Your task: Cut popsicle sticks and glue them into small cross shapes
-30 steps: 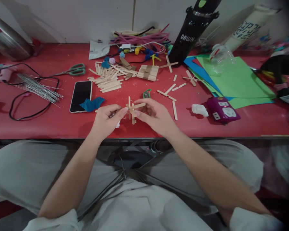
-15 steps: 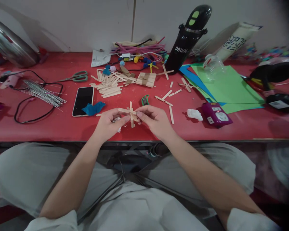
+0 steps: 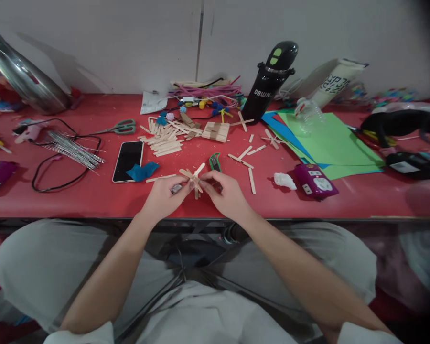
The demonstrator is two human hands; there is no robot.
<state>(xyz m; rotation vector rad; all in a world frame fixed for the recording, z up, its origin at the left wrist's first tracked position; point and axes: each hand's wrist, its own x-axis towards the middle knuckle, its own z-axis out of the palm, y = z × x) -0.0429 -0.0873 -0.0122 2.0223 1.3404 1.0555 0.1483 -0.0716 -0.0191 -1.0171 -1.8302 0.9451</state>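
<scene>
Between my hands, close above the table's front edge, is a star of crossed popsicle sticks (image 3: 199, 170). My left hand (image 3: 167, 195) pinches it near the centre from the left. From the other side my right hand (image 3: 222, 193) grips it with thumb and fingers. A small whitish lump (image 3: 176, 188) shows by my left fingers; what it is I cannot tell. Just beyond my right hand lies a green utility cutter (image 3: 215, 162). A single popsicle stick (image 3: 161, 178) rests left of my hands. Loose sticks (image 3: 252, 180) lie to the right.
Behind are a pile of popsicle sticks (image 3: 166, 143), a black bottle (image 3: 267, 91) and crossed sticks (image 3: 242, 122). Leftward lie a phone (image 3: 125, 162) with blue crumpled paper (image 3: 142, 172), scissors (image 3: 122, 127) and wires (image 3: 73, 151). Coloured paper (image 3: 338, 138) and a purple box (image 3: 315, 181) sit right.
The stick star has turned in my fingers, its arms now pointing differently. Both hands have closed in on its centre. The whole view has shifted slightly, with the table lower in the picture.
</scene>
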